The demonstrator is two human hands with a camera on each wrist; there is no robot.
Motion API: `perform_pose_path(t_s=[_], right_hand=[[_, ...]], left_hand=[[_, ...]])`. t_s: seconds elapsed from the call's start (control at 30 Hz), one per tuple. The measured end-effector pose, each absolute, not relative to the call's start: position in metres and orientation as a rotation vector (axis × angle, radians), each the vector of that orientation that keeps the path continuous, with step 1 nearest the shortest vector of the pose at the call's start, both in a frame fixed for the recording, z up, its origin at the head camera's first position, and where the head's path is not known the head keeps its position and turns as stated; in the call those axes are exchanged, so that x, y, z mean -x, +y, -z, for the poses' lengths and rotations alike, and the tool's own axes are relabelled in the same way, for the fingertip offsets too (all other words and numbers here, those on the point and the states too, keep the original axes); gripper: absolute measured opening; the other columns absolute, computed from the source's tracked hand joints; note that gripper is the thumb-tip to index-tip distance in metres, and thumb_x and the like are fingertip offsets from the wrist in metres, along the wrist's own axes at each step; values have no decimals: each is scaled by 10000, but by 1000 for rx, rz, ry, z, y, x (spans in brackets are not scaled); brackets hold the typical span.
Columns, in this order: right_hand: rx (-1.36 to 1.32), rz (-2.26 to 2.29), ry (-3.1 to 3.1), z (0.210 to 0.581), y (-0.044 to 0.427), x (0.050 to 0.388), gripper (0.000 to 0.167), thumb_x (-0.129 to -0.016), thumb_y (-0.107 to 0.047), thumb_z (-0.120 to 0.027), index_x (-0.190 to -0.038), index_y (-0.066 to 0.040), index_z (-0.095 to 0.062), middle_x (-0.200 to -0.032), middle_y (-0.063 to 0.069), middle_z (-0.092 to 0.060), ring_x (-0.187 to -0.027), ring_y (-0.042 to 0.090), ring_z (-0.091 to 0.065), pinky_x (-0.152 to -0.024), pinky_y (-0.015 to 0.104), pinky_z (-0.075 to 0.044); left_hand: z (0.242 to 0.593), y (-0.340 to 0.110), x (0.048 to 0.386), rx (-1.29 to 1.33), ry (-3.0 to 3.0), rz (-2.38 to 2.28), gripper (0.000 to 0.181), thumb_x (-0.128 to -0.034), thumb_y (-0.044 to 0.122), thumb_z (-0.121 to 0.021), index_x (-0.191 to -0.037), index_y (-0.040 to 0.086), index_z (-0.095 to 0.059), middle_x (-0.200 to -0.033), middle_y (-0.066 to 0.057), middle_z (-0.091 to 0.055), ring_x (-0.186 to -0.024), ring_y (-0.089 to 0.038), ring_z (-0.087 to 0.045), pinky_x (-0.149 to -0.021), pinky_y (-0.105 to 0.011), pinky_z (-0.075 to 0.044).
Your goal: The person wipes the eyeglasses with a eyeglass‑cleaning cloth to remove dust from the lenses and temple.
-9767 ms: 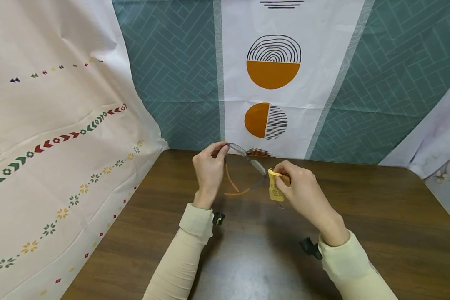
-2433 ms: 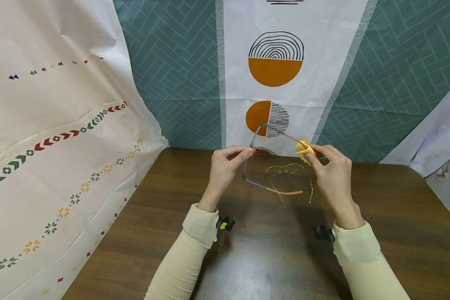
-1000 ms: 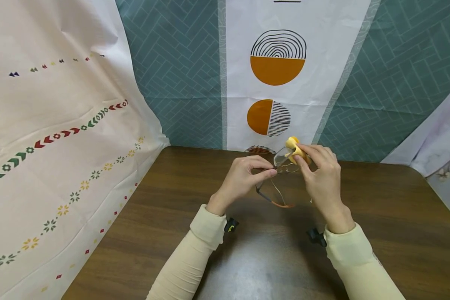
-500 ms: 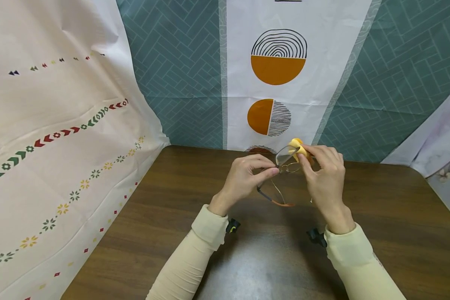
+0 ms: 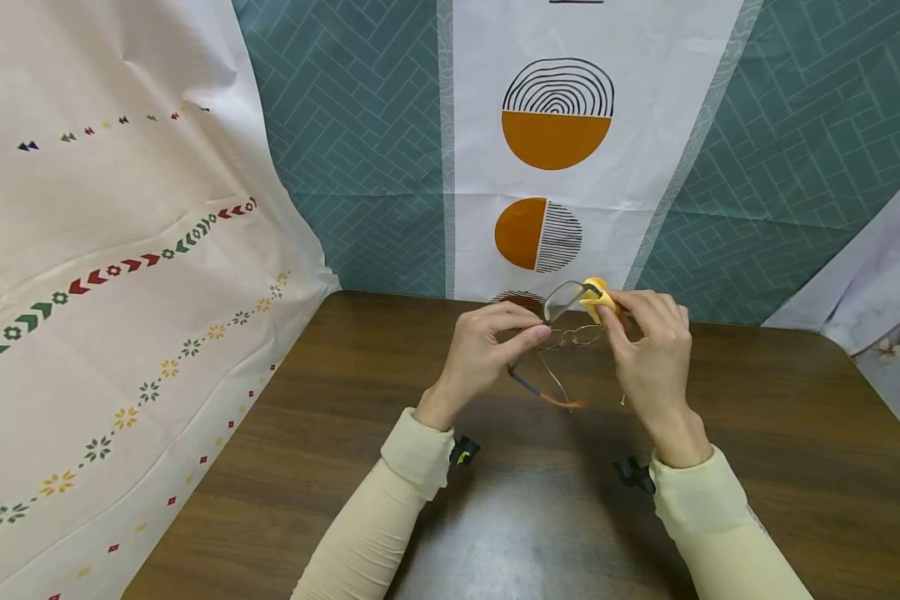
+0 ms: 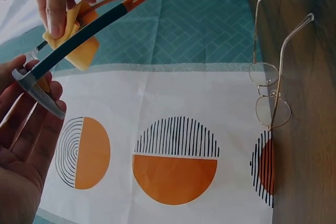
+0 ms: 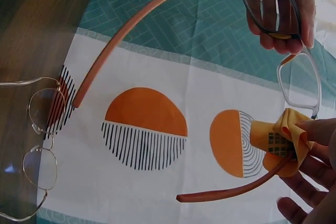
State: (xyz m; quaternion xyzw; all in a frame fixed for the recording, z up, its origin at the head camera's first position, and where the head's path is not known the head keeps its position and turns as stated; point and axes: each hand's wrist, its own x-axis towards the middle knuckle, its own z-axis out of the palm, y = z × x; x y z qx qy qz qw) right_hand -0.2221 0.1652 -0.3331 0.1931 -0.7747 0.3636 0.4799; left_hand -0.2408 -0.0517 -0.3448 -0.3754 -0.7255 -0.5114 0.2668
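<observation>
My left hand [image 5: 491,354] pinches a pair of eyeglasses [image 6: 89,32] near one hinge, holding them above the table. They have a dark and clear frame, with arms that run from dark blue to orange. My right hand [image 5: 652,350] pinches a folded yellow cloth [image 7: 286,135] around the frame's other end, where the second arm joins. One orange arm [image 7: 107,51] curves free in the right wrist view, and the other emerges from under the cloth. Behind the held pair, gold wire-rimmed glasses [image 6: 273,111] rest on the table with their arms unfolded.
The brown wooden table [image 5: 307,467] ends at the back against a patterned curtain [image 5: 345,150] in teal and white with orange circles. A white embroidered cloth [image 5: 120,333] hangs along the left side. Pale fabric [image 5: 877,250] hangs at the right.
About 2.4 s ago the yellow cloth was on an orange arm; a second ago it was by a lens, and now it wraps the frame's end. My left hand has lifted slightly leftward with the eyeglasses.
</observation>
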Motion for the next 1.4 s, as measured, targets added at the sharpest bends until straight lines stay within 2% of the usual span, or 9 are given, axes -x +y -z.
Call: perform_pose_path(t_s=[0.37,0.5,0.93,1.4], right_hand=[[-464,-884,-1890,333,167,223,178,-884,7,-808,-1031,93,-754,-920,237,-717,-846,405,-588,-808,301,-293],[-462,-876,-1893,333,170,223,178,-878,13,-810,-1028,92,-756,-923,242,-719,-848,403,-585,-805,307,-288],[-450,-901,-1846,330,173,223,178,-840,38,-833,-1010,53,-780,-895,201,-735,-839,370,-598,-821,291,-275],[-437,-911,-1831,328,180,226,212,-803,89,-834,-1006,63,-778,-880,217,-728,-800,372,-575,-811,266,-253]], left_hand=[[341,-57,241,958,-1873,1551,83,-905,74,-817,-965,18,-828,-945,-79,-782,-917,-158,-721,-869,-309,-573],[341,-60,243,939,-1833,1610,81,-912,52,-805,-967,-4,-823,-941,-111,-780,-889,-199,-723,-824,-321,-581],[337,-66,244,878,-1798,1677,71,-916,36,-792,-950,-21,-816,-905,-113,-774,-820,-177,-693,-722,-258,-553],[333,-74,245,807,-1786,1764,97,-936,31,-759,-972,-48,-803,-923,-145,-769,-865,-189,-702,-765,-269,-559]])
